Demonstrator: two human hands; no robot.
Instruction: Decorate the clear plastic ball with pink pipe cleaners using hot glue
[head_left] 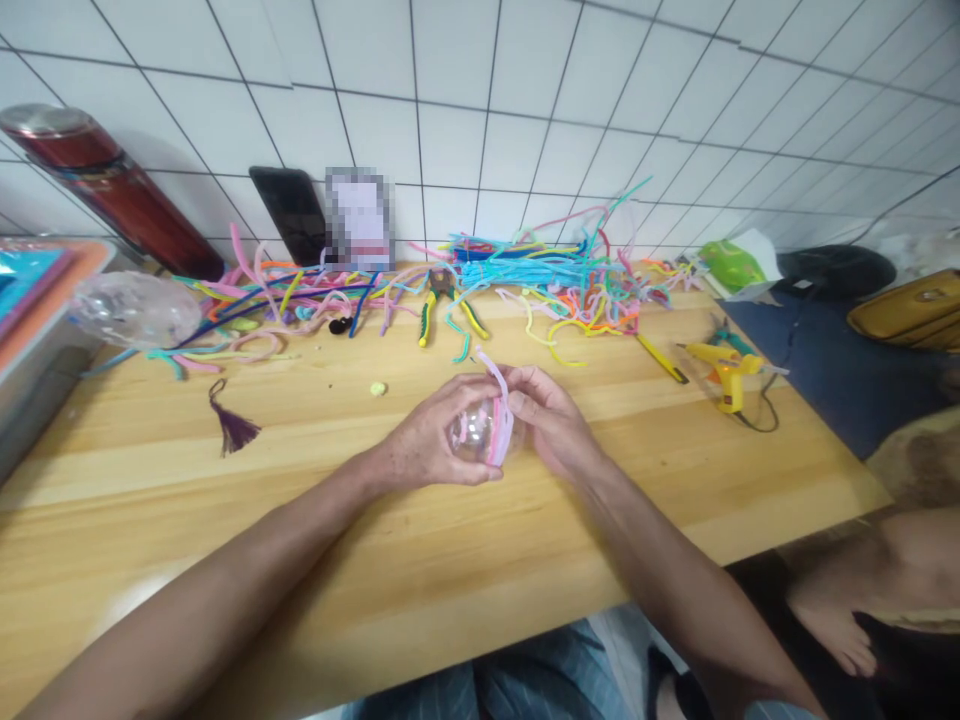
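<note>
Over the middle of the wooden table, my left hand (429,438) is wrapped round a clear plastic ball (471,436). Pink and pale lilac pipe cleaner runs as a band around the ball. One end of the lilac pipe cleaner (491,364) sticks up past my fingers. At the ball's right side, my right hand (553,420) pinches the lilac pipe cleaner between thumb and forefinger. The other right fingers are curled behind the ball and partly hidden.
Pipe cleaners (517,272) lie heaped along the tiled wall, with pliers (442,300) before them. A yellow glue gun (726,372) and a cutter knife (663,358) lie right. Left are a purple tassel (234,424), a clear balloon-like object (136,308) and a red flask (120,190).
</note>
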